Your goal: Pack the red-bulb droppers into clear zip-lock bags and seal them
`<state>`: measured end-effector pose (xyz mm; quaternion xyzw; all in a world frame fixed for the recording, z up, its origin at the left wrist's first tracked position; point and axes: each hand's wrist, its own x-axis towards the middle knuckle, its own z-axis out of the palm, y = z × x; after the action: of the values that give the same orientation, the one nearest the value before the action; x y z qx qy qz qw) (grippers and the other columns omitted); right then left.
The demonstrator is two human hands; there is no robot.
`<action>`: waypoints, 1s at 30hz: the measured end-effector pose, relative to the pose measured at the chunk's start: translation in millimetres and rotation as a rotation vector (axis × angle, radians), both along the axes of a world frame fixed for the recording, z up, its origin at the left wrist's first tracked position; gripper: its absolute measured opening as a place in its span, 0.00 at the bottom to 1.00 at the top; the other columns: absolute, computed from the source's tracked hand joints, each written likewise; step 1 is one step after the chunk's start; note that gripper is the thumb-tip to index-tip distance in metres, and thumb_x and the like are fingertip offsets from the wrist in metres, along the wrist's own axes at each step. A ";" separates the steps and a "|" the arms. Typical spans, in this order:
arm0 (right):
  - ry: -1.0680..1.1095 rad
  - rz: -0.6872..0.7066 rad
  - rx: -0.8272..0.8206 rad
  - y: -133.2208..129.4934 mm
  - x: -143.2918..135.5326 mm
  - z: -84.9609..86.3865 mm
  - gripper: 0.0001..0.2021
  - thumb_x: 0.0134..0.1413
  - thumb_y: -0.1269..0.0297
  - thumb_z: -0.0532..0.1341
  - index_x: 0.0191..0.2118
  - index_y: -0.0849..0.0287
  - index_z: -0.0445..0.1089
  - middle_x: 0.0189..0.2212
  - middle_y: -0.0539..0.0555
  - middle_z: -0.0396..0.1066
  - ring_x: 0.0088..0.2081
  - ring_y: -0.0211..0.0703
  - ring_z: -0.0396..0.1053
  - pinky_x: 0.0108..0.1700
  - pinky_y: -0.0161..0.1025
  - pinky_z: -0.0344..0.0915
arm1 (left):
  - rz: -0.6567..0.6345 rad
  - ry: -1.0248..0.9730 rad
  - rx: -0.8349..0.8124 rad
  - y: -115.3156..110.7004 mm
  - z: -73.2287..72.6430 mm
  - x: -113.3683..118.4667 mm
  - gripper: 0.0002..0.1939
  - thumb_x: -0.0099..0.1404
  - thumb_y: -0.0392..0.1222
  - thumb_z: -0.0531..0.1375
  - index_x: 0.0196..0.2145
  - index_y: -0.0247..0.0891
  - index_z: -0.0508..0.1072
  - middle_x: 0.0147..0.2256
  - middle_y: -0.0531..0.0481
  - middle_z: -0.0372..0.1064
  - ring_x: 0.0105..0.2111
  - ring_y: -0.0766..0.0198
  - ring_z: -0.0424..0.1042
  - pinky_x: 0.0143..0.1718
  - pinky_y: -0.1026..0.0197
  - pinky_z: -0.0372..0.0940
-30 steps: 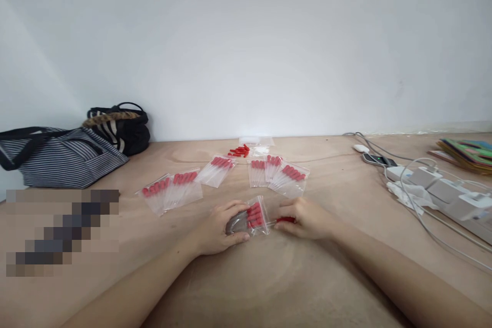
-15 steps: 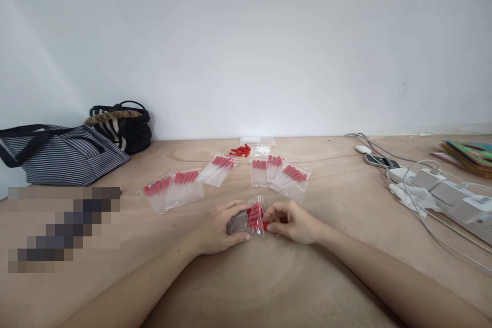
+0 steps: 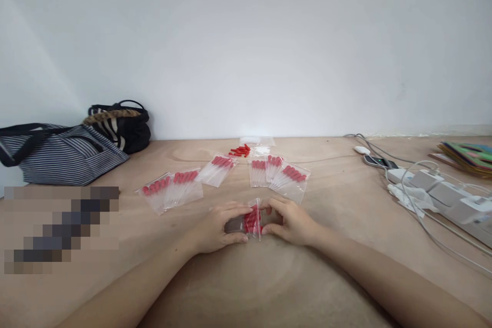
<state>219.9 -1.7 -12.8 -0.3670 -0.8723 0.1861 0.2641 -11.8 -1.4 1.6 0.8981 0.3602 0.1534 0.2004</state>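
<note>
A small clear zip bag (image 3: 252,220) stands on edge or lies tilted on the wooden table, with several red-capped pieces bunched at its mouth. My left hand (image 3: 219,225) curls around the bag from the left, fingers along its far edge and thumb along the near edge. On the right, my right hand (image 3: 290,220) is beside the bag's mouth. Its index finger and thumb are apart, their tips close to or touching the bag's edge and a red end. Nothing shows between those fingers. The bag's left part is partly hidden by my left hand.
Filled bags (image 3: 184,187) fan out at left, others (image 3: 290,177) at right. Loose red pieces (image 3: 240,150) and white sticks (image 3: 261,150) lie farther back. A striped bag (image 3: 69,154) stands left; a power strip (image 3: 446,189) with cables and stacked colourful sheets (image 3: 469,159) are right.
My right thumb and fingers, earlier pinched at a red piece by the bag's mouth, have spread apart. The red piece now sits farther in. The bag has shifted slightly left.
</note>
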 end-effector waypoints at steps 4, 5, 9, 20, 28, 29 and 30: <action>0.034 0.106 0.097 8.0 16.2 4.9 0.18 0.52 0.66 0.56 0.51 0.58 0.60 0.44 0.58 0.64 0.43 0.43 0.62 0.43 0.40 0.60 | -0.235 0.025 0.161 8.2 -7.2 -2.1 0.23 0.61 0.46 0.58 0.53 0.50 0.61 0.52 0.53 0.62 0.54 0.59 0.58 0.53 0.54 0.55; 0.004 0.115 0.132 9.1 18.7 5.0 0.18 0.53 0.68 0.55 0.51 0.57 0.60 0.45 0.58 0.64 0.45 0.44 0.61 0.45 0.42 0.59 | -0.276 0.023 0.231 10.9 -9.5 -2.2 0.20 0.61 0.45 0.58 0.52 0.51 0.62 0.51 0.53 0.64 0.53 0.59 0.58 0.53 0.53 0.55; -0.120 0.077 0.177 10.9 22.5 1.6 0.12 0.52 0.66 0.57 0.43 0.55 0.68 0.38 0.55 0.69 0.40 0.44 0.62 0.43 0.43 0.57 | -0.160 -0.050 0.520 17.0 -15.9 0.3 0.14 0.64 0.41 0.54 0.48 0.48 0.66 0.48 0.49 0.65 0.50 0.56 0.61 0.51 0.49 0.54; 0.025 -0.107 0.178 7.2 9.0 -11.5 0.03 0.51 0.69 0.56 0.28 0.59 0.63 0.25 0.50 0.66 0.30 0.39 0.62 0.36 0.38 0.55 | 0.256 -0.120 0.312 -7.3 -18.6 15.5 0.10 0.57 0.46 0.58 0.26 0.37 0.62 0.25 0.54 0.60 0.23 0.67 0.60 0.25 0.65 0.58; 0.099 -0.080 0.060 2.4 -2.7 -12.5 0.08 0.47 0.70 0.58 0.36 0.58 0.64 0.32 0.52 0.64 0.31 0.37 0.62 0.32 0.34 0.59 | 0.180 -0.144 0.218 0.4 -25.8 12.6 0.06 0.60 0.37 0.55 0.25 0.37 0.64 0.24 0.54 0.62 0.25 0.67 0.63 0.27 0.66 0.57; 0.125 -0.102 0.039 2.1 -4.1 -12.2 0.07 0.46 0.70 0.58 0.35 0.58 0.65 0.31 0.51 0.64 0.30 0.36 0.62 0.32 0.34 0.60 | 0.173 -0.145 0.218 0.4 -25.3 12.4 0.07 0.60 0.36 0.54 0.25 0.37 0.64 0.24 0.54 0.63 0.25 0.67 0.63 0.27 0.66 0.57; 0.153 -0.127 0.015 1.8 -5.3 -11.7 0.06 0.45 0.71 0.58 0.33 0.59 0.65 0.31 0.51 0.64 0.29 0.36 0.62 0.31 0.33 0.60 | 0.168 -0.146 0.218 0.0 -24.1 12.3 0.07 0.60 0.36 0.54 0.25 0.37 0.64 0.24 0.54 0.63 0.25 0.66 0.63 0.27 0.65 0.57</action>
<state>214.7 0.2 -24.6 -0.4042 -0.8260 0.1902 0.3438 0.5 -1.4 -22.5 0.8678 0.3995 0.2728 0.1137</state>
